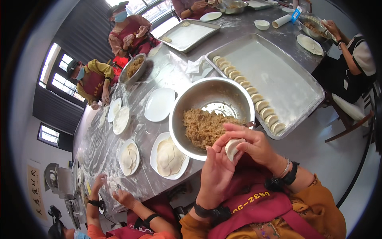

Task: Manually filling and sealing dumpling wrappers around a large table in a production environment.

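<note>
A folded, pale dumpling (232, 150) is pinched between my two hands, just over the near rim of a big steel bowl (242, 102). My left hand (217, 169) is closed round it from below, palm turned up. From the right, the fingers of my right hand (256, 145) press on the dumpling's edge. Brown minced filling (205, 125) lies in the bowl, and a utensil's dark handle rests at the rim by my right hand. To the right, a metal tray (286, 87) carries a slanting row of finished dumplings (250, 91) along its left side.
Left of the bowl stand a plate of stacked round wrappers (169, 157), a smaller wrapper plate (129, 157) and a white plate (159, 104). Flour dusts the steel table (103, 155). Co-workers surround it; one person's hands (123, 197) work at the lower left. A chair (354, 127) stands right.
</note>
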`<state>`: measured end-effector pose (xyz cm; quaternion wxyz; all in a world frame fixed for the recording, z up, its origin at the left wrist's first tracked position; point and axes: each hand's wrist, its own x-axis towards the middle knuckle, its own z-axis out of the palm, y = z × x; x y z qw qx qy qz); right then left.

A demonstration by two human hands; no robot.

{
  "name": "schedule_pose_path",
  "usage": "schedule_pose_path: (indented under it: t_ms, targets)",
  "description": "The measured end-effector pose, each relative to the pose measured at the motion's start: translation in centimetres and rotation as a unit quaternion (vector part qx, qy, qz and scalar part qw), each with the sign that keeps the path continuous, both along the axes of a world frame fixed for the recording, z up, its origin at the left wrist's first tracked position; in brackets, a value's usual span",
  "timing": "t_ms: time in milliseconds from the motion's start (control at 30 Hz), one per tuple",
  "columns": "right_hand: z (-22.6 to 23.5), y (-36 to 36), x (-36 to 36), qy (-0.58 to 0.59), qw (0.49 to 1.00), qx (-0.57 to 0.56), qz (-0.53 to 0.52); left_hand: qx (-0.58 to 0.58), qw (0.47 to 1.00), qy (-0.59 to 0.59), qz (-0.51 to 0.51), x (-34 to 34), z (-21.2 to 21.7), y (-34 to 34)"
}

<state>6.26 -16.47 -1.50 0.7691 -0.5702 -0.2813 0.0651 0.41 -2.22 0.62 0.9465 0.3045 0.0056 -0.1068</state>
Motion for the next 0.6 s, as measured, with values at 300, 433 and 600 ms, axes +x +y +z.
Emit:
schedule_pose_path:
  t_ms: [300, 433, 600]
  targets:
    - [-0.4, -0.6, -0.5, -0.094, 0.993, -0.055, -0.045, -0.015, 1.0, 0.024, 0.012, -0.1, 0.3, -0.6]
    - [1.0, -1.6, 0.3, -0.155, 0.976, -0.151, -0.035, 0.019, 0.999, 0.008, -0.028, 0.0, 0.8, 0.1]
    - [2.8, -1.6, 0.2, -0.215, 0.951, -0.22, -0.031, 0.082, 0.994, -0.013, -0.064, 0.9, 1.8, 0.4]
